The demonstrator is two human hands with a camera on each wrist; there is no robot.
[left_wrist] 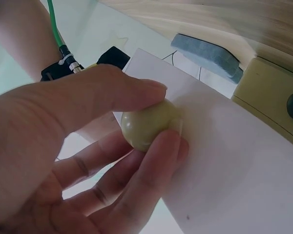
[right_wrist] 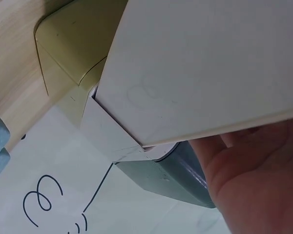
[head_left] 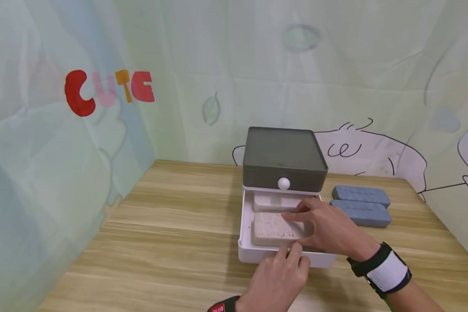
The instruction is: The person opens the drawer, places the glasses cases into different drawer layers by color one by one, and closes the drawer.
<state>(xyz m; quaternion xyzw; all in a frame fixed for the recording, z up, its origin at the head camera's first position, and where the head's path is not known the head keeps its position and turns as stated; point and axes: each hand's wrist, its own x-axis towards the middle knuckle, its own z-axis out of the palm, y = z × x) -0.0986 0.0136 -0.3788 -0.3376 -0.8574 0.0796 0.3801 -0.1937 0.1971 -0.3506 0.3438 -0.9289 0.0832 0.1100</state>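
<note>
A white drawer (head_left: 253, 255) is pulled out from a small desktop drawer unit (head_left: 282, 149) with a dark grey top. Two pale pinkish oblong blocks lie in it, a front block (head_left: 273, 227) and a rear block (head_left: 269, 202). My right hand (head_left: 331, 227) grips the front block at its right end, index finger over the top and thumb at the near side. In the right wrist view its fingers are hidden behind a white panel. At the drawer front, my left hand (head_left: 277, 277) pinches a round knob (left_wrist: 145, 127) between thumb and fingers.
Two blue-grey oblong blocks, a far one (head_left: 360, 195) and a near one (head_left: 360, 212), lie side by side to the right of the unit. An upper drawer with a white knob (head_left: 284, 183) is closed. Printed cloth (head_left: 203, 52) hangs around the wooden table (head_left: 171, 225).
</note>
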